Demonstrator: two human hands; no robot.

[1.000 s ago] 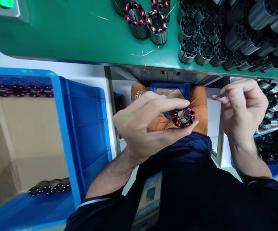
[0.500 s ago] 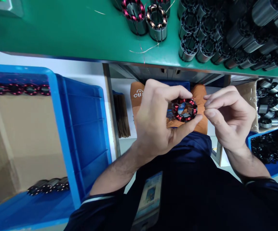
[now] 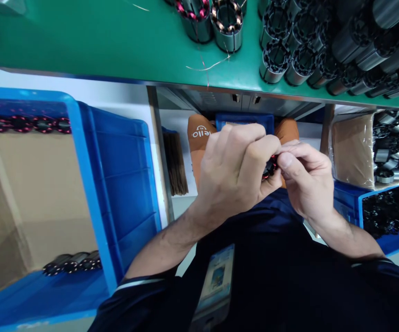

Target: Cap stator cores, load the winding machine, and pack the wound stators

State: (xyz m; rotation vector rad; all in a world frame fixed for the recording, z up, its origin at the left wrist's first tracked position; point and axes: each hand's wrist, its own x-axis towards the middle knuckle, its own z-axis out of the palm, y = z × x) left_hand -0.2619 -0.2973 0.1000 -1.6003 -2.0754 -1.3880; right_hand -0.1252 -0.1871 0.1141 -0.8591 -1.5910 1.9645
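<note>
A round motor core with red windings [image 3: 270, 168] is held above my lap, mostly covered by my fingers. My left hand [image 3: 235, 173] is closed around it, back of the hand toward the camera. Pressed against the core's right side, my right hand [image 3: 305, 173] has its thumb and forefinger pinched together; whatever is between those fingertips is too small to make out. A core with red windings [image 3: 197, 23] and one with copper windings [image 3: 227, 27] stand upright on the green table [image 3: 116, 50], with loose thin wire near them.
Several metal cores [image 3: 275, 60] stand at the table's right. A blue crate [image 3: 116, 170] with wound cores is at the left. At the right are a box of metal rings [image 3: 393, 147] and a blue bin of black parts [image 3: 393, 214].
My right hand has moved left to meet the core. My left hand's fingers have curled further over it, hiding most of its ring. The view has shifted slightly.
</note>
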